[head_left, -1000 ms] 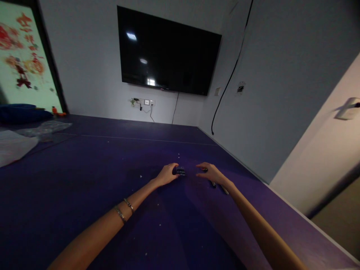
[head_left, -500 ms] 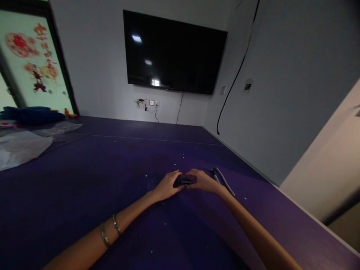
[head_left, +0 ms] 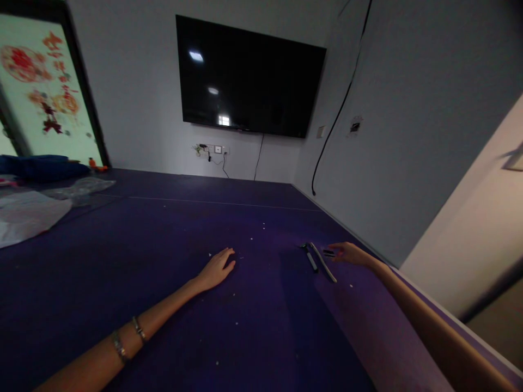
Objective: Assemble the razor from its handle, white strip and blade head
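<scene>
My right hand (head_left: 345, 253) is at the right of the purple tabletop (head_left: 171, 239), its fingers closed on a small dark rectangular piece (head_left: 328, 253) with a light stripe. The piece is too small to name more closely. Just left of it lies a hand tool with two long grey handles (head_left: 322, 264), spread apart like pliers. Toward the middle, my left hand (head_left: 216, 269) rests on the tabletop with fingers stretched and thumb apart, holding nothing. Two bracelets (head_left: 128, 340) circle the left forearm. Several tiny white scraps (head_left: 251, 238) are scattered around.
Clear plastic wrap (head_left: 87, 188) and a white bag (head_left: 30, 218) lie at the far left, by dark blue cloth (head_left: 44, 167). A black cable (head_left: 333, 130) hangs down the right wall to near the table edge. A television (head_left: 249, 76) is mounted on the back wall.
My hands were together around the small dark piece at the middle. The right hand has carried it rightward past the grey-handled tool; the left has let go and moved left.
</scene>
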`<state>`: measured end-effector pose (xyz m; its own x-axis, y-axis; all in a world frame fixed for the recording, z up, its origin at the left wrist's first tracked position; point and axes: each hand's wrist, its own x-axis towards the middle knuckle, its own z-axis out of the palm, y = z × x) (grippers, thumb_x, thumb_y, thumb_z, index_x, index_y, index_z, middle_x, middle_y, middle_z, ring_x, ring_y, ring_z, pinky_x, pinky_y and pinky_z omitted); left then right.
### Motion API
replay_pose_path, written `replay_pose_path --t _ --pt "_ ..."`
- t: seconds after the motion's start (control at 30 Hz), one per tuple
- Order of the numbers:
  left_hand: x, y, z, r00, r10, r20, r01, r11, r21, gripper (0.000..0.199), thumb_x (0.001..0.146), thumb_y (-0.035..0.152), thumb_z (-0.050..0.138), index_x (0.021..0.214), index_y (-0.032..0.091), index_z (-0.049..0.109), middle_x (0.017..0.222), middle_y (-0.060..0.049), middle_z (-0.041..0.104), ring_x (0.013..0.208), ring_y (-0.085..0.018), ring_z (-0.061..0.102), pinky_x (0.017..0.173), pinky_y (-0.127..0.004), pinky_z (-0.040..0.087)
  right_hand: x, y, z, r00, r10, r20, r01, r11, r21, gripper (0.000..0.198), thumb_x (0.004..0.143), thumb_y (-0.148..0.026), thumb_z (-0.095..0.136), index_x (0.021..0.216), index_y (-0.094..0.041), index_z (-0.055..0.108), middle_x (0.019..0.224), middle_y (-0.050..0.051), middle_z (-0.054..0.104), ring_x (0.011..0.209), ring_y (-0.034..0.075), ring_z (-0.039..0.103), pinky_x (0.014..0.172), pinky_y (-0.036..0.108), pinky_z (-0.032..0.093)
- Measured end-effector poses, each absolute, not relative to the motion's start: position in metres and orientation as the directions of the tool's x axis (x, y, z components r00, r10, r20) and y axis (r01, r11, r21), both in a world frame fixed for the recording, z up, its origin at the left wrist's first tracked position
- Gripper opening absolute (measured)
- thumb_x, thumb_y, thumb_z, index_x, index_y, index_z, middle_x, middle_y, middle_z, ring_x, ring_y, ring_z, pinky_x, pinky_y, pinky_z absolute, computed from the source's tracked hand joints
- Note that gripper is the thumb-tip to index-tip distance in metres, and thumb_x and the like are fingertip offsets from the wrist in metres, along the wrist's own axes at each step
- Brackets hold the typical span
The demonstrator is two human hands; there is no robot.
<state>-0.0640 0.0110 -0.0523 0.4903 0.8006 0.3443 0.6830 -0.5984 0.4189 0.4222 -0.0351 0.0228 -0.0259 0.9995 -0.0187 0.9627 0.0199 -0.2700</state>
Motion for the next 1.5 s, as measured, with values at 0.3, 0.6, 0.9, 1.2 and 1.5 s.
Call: replay_pose_path --t 0.3,0.6,0.9,1.2,1.5 --pt "-0.063 0.007 -0.052 0.472 0.806 0.359 0.692 -0.590 0.416 0.035 0.089 0.035 0.034 0.112 0.016 0.052 0.127 -0.013 0.052 0.125 -0.022 0.041 0.105 -0.041 0.031 0.445 -0.027 -0.008 -0.043 0.998 -0.039 0.966 0.031 -0.258 0.052 0.061 -0.028 0.060 0.110 -0.014 0.065 0.080 0.006 0.069 0.073 0.024 0.063 0.063 0.028 0.046" --pt "-0.062 0.010 -0.053 0.452 0.807 0.381 0.669 -0.589 0.453 0.030 0.088 0.030 0.036 0.107 0.016 0.054 0.122 -0.012 0.055 0.120 -0.021 0.046 0.103 -0.040 0.033 0.443 -0.030 -0.011 -0.065 0.998 -0.020 0.909 0.051 -0.414 0.053 0.057 -0.023 0.061 0.110 -0.017 0.064 0.081 0.004 0.070 0.072 0.021 0.063 0.060 0.026 0.048" --pt "-0.061 0.012 -0.048 0.359 0.834 0.419 0.649 -0.546 0.529 0.026 0.083 0.023 0.041 0.103 0.016 0.055 0.114 -0.010 0.059 0.110 -0.019 0.053 0.099 -0.037 0.038 0.424 -0.019 -0.002 0.060 0.991 0.120 0.945 -0.018 -0.328 0.052 0.066 -0.019 0.051 0.116 -0.008 0.060 0.062 0.005 0.066 0.060 0.020 0.061 0.056 0.027 0.045" --pt "-0.079 0.026 -0.047 0.294 0.845 0.447 0.703 -0.508 0.498 0.027 0.082 0.022 0.040 0.105 0.015 0.052 0.112 -0.011 0.058 0.108 -0.020 0.053 0.098 -0.037 0.038 0.293 -0.013 -0.030 -0.122 0.911 0.395 0.876 0.285 -0.389 0.043 0.073 -0.014 0.043 0.111 -0.015 0.062 0.119 0.011 0.060 0.111 0.021 0.054 0.094 0.033 0.041" --pt "-0.140 0.044 -0.044 0.235 0.880 0.412 0.858 -0.387 0.337 0.039 0.085 0.028 0.035 0.117 0.009 0.046 0.120 -0.018 0.054 0.116 -0.025 0.048 0.099 -0.040 0.036 0.251 -0.031 -0.068 -0.153 0.920 0.360 0.901 0.280 -0.333 0.040 0.084 -0.024 0.039 0.118 -0.012 0.058 0.130 0.013 0.051 0.123 0.024 0.043 0.101 0.042 0.034"
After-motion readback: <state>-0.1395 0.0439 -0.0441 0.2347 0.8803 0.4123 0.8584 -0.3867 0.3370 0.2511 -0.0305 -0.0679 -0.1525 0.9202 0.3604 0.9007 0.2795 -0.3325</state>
